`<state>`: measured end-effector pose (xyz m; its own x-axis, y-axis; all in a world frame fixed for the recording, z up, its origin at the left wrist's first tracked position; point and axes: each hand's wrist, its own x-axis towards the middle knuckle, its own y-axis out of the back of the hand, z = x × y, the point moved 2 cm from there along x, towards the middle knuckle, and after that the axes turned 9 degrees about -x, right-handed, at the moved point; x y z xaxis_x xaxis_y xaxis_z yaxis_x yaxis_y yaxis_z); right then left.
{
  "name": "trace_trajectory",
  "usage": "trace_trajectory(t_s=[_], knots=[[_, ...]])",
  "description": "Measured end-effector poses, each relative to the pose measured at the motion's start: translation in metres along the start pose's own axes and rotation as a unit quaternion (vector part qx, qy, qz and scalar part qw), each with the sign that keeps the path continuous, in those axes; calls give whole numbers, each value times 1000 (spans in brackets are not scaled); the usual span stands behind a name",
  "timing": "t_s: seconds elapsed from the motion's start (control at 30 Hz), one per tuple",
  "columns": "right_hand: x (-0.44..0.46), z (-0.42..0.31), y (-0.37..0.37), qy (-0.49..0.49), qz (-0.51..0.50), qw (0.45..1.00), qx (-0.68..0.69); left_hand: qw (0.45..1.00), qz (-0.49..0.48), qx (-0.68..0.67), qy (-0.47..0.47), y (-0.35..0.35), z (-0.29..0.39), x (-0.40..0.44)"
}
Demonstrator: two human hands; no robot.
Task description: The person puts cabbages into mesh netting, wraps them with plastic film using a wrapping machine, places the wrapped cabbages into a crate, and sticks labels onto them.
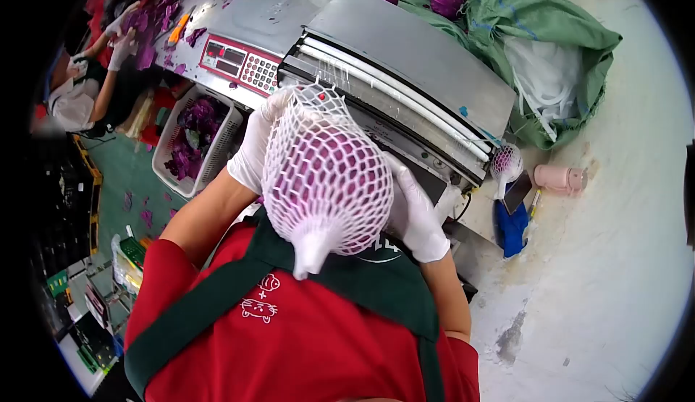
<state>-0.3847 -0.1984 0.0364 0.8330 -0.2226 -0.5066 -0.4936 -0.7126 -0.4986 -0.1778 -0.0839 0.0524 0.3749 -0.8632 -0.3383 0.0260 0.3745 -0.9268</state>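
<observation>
A purple cabbage (pixel 329 174) in a white foam net is held up in front of my chest. The net is bunched into a tail at the near end and stands loose at the far end. My left hand (pixel 257 141), in a white glove, grips the net's upper left side; its fingertips are partly hidden behind the mesh. My right hand (pixel 420 214), also gloved, presses against the right side of the netted cabbage. Just beyond is a wrapping machine (pixel 405 54) with a white roller, beside a scale with a red keypad panel (pixel 239 64).
A white basket (pixel 166 138) of purple leaves stands at left. At upper left a co-worker's gloved hands (pixel 123 40) are near loose leaves. A green sack (pixel 499 11) and loose cabbages (pixel 447 2) lie behind the machine. A pink bottle (pixel 561 178) and blue cloth (pixel 512 227) are at right.
</observation>
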Motion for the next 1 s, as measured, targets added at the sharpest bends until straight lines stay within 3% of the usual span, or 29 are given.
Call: trace_trajectory(t_s=[0.03,0.07,0.1,0.13,0.17,0.23,0.27,0.3,0.33,0.37,0.43,0.53,0.57,0.63,0.67,0.7,0.8,0.83,0.87,0.9,0.97,1.0], knots=[[-7,-7,-22,-29,-84,985,150,997,25,-20,74,-19,-5,-2],[-7,-10,-35,-38,10,991,128,994,-31,-44,91,-21,-7,5],[4,-6,-29,-16,25,975,220,988,-91,-68,109,-25,-8,15],[11,-7,-18,71,-26,984,163,993,-107,-26,44,-42,-14,18],[17,-13,-13,100,-13,981,167,975,-2,199,-99,-60,-13,15],[25,-36,-8,149,19,967,205,884,139,380,-236,-28,7,35],[28,-52,-6,179,24,959,219,930,180,306,-89,-41,5,41],[35,-67,-1,200,4,944,262,953,159,255,28,-63,-7,42],[48,-88,0,260,64,944,194,972,39,228,48,-78,-14,55],[58,-114,-3,413,103,903,60,975,-82,195,65,-94,-18,70],[67,-160,5,431,130,893,11,977,-61,205,11,-126,-6,109],[107,-183,28,326,141,935,11,939,-104,308,-116,-136,-13,161],[113,-187,35,274,162,947,45,944,-108,267,-161,-126,-15,187],[138,-192,59,407,181,890,-100,878,-174,390,-216,-104,-18,218],[141,-191,66,451,225,845,-177,869,-163,423,-199,-94,-20,225],[145,-189,73,455,216,841,-197,872,-158,431,-171,-84,-23,231],[153,-177,89,493,230,798,-261,805,-213,507,-222,-66,-25,237],[153,-174,91,510,227,781,-280,810,-205,507,-212,-64,-26,235],[153,-171,93,522,231,766,-296,766,-235,544,-251,-66,-25,233],[150,-170,96,516,233,760,-319,715,-265,578,-289,-70,-24,229],[146,-168,97,494,229,793,-273,700,-277,591,-288,-73,-22,218],[142,-170,99,478,225,798,-289,619,-290,657,-317,-81,-21,209]])
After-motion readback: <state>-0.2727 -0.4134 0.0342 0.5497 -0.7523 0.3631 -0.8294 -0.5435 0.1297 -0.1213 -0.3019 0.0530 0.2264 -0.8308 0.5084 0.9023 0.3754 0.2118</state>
